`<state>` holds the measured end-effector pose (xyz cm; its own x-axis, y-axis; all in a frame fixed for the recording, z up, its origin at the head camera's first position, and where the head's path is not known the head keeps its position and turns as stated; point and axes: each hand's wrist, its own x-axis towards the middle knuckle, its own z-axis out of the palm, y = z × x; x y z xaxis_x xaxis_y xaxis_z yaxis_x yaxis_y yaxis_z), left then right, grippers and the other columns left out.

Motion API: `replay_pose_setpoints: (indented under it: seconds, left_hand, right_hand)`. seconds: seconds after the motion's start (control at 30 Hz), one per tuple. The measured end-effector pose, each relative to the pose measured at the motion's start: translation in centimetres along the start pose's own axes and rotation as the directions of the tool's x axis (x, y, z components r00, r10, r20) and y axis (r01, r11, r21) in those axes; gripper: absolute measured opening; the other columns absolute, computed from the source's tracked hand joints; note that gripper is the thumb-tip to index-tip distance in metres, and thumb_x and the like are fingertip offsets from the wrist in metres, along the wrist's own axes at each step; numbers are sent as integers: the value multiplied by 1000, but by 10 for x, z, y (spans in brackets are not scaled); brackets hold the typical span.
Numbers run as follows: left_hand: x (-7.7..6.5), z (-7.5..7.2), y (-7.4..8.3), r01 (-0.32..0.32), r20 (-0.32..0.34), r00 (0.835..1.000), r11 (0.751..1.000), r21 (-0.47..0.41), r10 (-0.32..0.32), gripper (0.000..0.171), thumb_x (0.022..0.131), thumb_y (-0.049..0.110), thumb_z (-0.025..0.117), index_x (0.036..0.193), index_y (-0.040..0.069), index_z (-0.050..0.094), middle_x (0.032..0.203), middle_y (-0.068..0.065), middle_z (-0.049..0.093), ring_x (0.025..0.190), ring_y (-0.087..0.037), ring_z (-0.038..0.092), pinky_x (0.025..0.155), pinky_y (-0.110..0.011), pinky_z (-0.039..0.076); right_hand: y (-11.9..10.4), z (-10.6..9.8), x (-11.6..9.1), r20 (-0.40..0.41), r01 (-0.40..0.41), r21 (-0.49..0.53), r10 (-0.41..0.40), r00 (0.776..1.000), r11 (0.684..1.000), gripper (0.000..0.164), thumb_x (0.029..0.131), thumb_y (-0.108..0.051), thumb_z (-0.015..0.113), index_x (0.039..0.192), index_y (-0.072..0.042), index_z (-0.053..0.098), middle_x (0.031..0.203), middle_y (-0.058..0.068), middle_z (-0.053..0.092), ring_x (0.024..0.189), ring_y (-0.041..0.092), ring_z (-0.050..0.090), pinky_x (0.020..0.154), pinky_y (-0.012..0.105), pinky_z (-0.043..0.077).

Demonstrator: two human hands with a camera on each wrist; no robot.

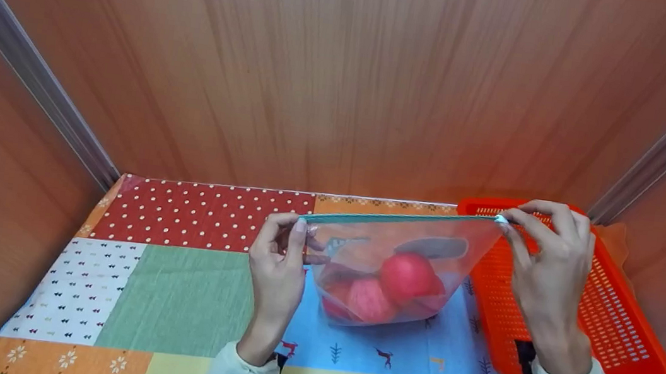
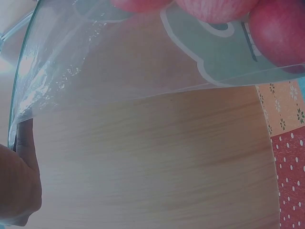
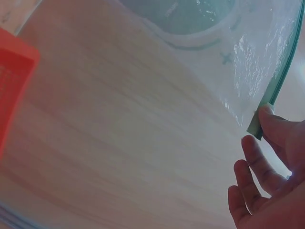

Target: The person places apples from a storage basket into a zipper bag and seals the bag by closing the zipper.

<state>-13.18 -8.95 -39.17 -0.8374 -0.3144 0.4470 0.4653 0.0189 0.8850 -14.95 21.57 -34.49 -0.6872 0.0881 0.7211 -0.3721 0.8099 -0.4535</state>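
A clear zip bag [image 1: 351, 246] with a green zip strip along its top edge holds several red apples [image 1: 408, 277]. Its top is stretched between both hands, the right end a little higher. My left hand [image 1: 278, 269] pinches the top left corner, thumb in front and some fingers behind the plastic. At the opposite corner, thumb and forefinger of my right hand [image 1: 552, 265] pinch the end of the green strip [image 3: 281, 78]; its other fingers [image 3: 248, 183] are loosely bent. In the left wrist view, apples [image 2: 217, 9] show through the printed plastic, and only part of the left hand [image 2: 21, 186] appears.
An orange plastic basket [image 1: 624, 324] stands at the right, partly behind the right hand and forearm. A patchwork cloth [image 1: 179, 298] covers the table. Wooden panels [image 1: 320, 84] rise at the back and both sides.
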Motion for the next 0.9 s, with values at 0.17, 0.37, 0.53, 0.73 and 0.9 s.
replay_pose_setpoints:
  seconds: [0.17,0.37,0.53,0.73,0.9]
  left_hand:
    - [-1,-1,-1,-1,5,1000,1000,-1,1,14,104,3,63,116,-5,61,101,-18,68,80,-20,73,68,-35,65]
    - [-4,-4,-3,15,19,1000,1000,11,-16,13,105,3,63,115,-5,62,97,-17,68,79,-21,72,66,-34,65]
    - [-7,-8,-7,32,46,998,999,-3,-32,11,105,2,62,114,-5,61,91,-16,64,76,-21,70,61,-35,64]
    - [-14,-12,-13,87,82,993,996,6,-87,11,105,3,62,113,-5,61,88,-17,63,71,-19,69,60,-35,64]
    - [-20,-16,-20,110,116,987,994,-6,-108,10,107,4,60,111,-5,60,84,-18,60,67,-18,67,57,-35,63]
  right_hand:
    - [3,-4,-1,-4,0,0,0,1000,1000,25,91,-3,79,116,3,79,119,24,66,111,39,51,96,53,38]
    - [5,-9,-7,36,9,7,-9,999,1000,26,89,-1,80,114,3,79,120,23,66,112,37,52,97,52,37]
    - [8,-19,-14,127,6,18,-8,992,1000,26,86,3,82,112,2,79,121,21,66,113,36,53,97,52,38]
    - [15,-27,-22,260,-2,13,-2,966,1000,26,85,4,84,110,-1,80,115,17,68,110,33,53,90,50,42]
    - [21,-28,-31,378,-31,-4,30,925,1000,26,86,2,83,112,-3,80,116,15,68,110,32,53,87,51,46]
